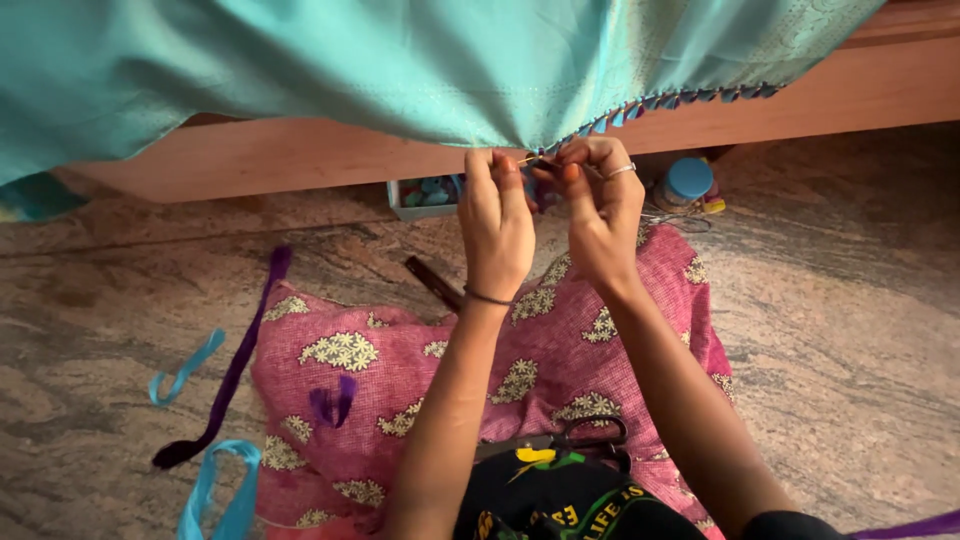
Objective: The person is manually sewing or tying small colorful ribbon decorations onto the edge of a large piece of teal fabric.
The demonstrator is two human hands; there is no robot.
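A teal cloth (pixel 400 60) hangs over a wooden edge (pixel 300 155), its lower hem trimmed with small purple and blue tassels (pixel 680 98). My left hand (pixel 495 215) pinches the hem at the lowest point of the cloth. My right hand (pixel 600 205), with a ring on one finger, meets it there, and its fingertips are closed on the hem and a thin thread or needle that I cannot make out clearly. Both hands touch each other at the fingertips.
A pink flowered cushion (pixel 380 370) lies on the stone floor (pixel 850 300) under my arms, with black scissors (pixel 580 440) and purple thread (pixel 333 403) on it. Purple ribbon (pixel 235 365) and blue ribbons (pixel 185 370) lie left. A small box (pixel 425 195) and blue-lidded jar (pixel 688 182) stand under the wood.
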